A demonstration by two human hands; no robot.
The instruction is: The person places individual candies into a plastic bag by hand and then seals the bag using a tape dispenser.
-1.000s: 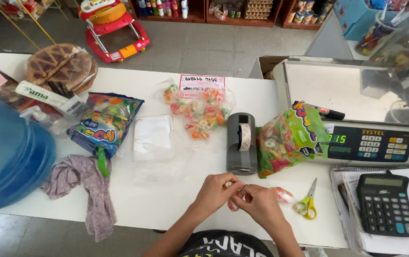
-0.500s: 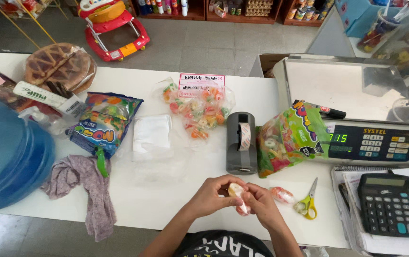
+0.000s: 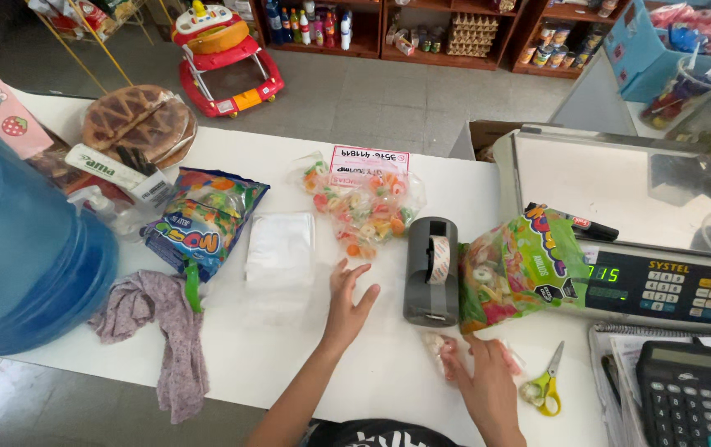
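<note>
Left hand: my left hand (image 3: 345, 302) lies flat on the white counter (image 3: 289, 348), fingers spread wide, holding nothing.
Right hand: my right hand (image 3: 483, 382) presses down on a small clear candy bag (image 3: 440, 346), fingers laid over it, not closed around it as far as I can see.
Bag from the grip: it lies under and just left of the right fingertips, long axis running roughly left to right. The right hand is on it; the left is near, off to its left.
Look of the bag: clear film, pinkish sweets inside, small and soft, mostly hidden by the hand.
Ahead of the grip: grey tape dispenser (image 3: 431, 273), just beyond the bag.
Right of the grip: yellow-handled scissors (image 3: 544, 389), close beside the right hand.
Beyond the left hand: a loose clear bag of mixed sweets (image 3: 363, 211).
</note>
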